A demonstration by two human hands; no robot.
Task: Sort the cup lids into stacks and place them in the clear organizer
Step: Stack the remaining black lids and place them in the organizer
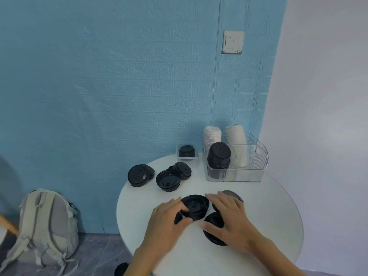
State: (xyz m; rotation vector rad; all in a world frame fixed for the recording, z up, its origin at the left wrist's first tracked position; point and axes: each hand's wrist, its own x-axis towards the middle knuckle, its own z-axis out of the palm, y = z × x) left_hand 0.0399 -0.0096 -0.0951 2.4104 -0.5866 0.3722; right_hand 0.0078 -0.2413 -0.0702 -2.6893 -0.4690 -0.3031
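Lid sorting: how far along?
Partly done. One black lid stack and two white stacks stand in the clear organizer. In hand: left hand and right hand gather a black lid pile on the table. Left: loose lids further back, plus lids in a small tray.

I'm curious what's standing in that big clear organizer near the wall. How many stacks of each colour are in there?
In the clear organizer:
white stacks: 2
black stack: 1
Total: 3 stacks
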